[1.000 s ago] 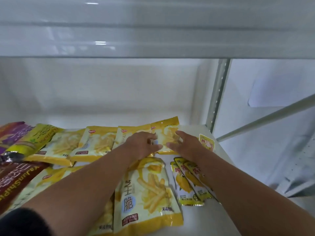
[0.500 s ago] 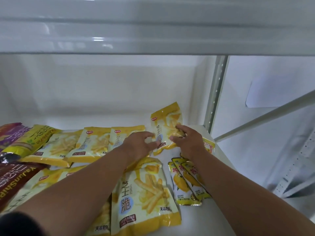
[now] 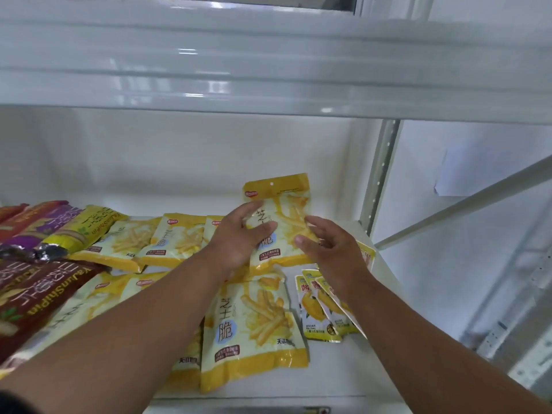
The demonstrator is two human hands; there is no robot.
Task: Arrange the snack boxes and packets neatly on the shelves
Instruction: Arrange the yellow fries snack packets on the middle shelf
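White shelf (image 3: 343, 380) carries yellow fries packets (image 3: 254, 330), small mango sachets (image 3: 321, 312), and brown and purple packs (image 3: 33, 294) at left.

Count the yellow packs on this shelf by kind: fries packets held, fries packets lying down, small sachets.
Held fries packet, upright between left hand and right hand: 1
Lying fries packets on the shelf: 7 showing; they overlap, so more may be hidden
Small sachets, fanned beside them: 3
Total: 11
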